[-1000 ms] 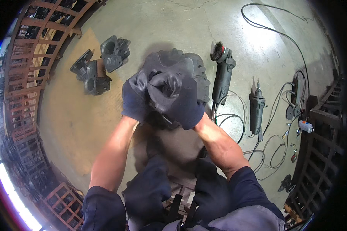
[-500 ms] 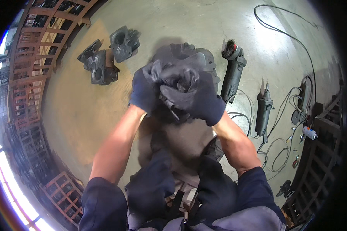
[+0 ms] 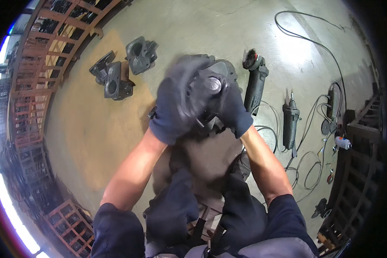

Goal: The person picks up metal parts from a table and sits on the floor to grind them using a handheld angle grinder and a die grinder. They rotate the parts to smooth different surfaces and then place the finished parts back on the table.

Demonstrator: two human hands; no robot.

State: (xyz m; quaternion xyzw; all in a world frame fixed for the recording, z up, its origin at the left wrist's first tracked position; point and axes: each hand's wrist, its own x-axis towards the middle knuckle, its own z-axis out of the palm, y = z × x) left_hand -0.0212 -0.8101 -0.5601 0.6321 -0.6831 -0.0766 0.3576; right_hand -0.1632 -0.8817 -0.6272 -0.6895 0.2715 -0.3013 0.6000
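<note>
**While the left hand (image 3: 178, 101) and right hand (image 3: 235, 105) are on a dark metal part (image 3: 222, 68), a grinder (image 3: 256, 84) lies to the right**

As the head view looks down, the metal part sits in the middle, beyond the person's legs (image 3: 172, 198); what it rests on is hidden beneath it. A bright round face (image 3: 213, 84) shows on its top, between the hands. Both hands wear dark gloves. The left hand is cupped against the part's left side, fingers half bent, but it is blurred, and I cannot tell whether it grips. The right hand is curled round the right side, partly closed, and has hold of the part.

Far left, three grey metal castings (image 3: 142, 55) lie on the floor (image 3: 103, 137), two of them close together and the third just to their right. Right of the part is the grinder, with a dark brush (image 3: 250, 59) at its far end. Further right lies a slimmer power tool (image 3: 290, 124), and beyond it are looped cables (image 3: 311, 170) and a small white can (image 3: 343, 142). A brown slatted rack (image 3: 32, 88) stands along the left edge, a dark one (image 3: 361, 167) along the right.
</note>
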